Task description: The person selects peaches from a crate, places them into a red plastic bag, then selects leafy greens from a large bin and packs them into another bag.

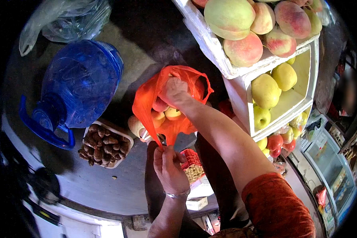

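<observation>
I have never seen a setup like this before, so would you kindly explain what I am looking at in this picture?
There is no robot here, only a person's two bare hands. One fisheye camera worn on the head looks down, so straight edges bend near the rim. The left hand pinches the edge of a thin orange-red plastic bag. The right hand reaches inside it, close to round yellow-and-red fruits; its fingertips cannot be made out. On the grey surface to the left are a large translucent blue plastic jug and brown, lumpy pieces in a pale shallow tray. To the right, white foam boxes hold pinkish-green peaches and round yellow fruits.
</observation>
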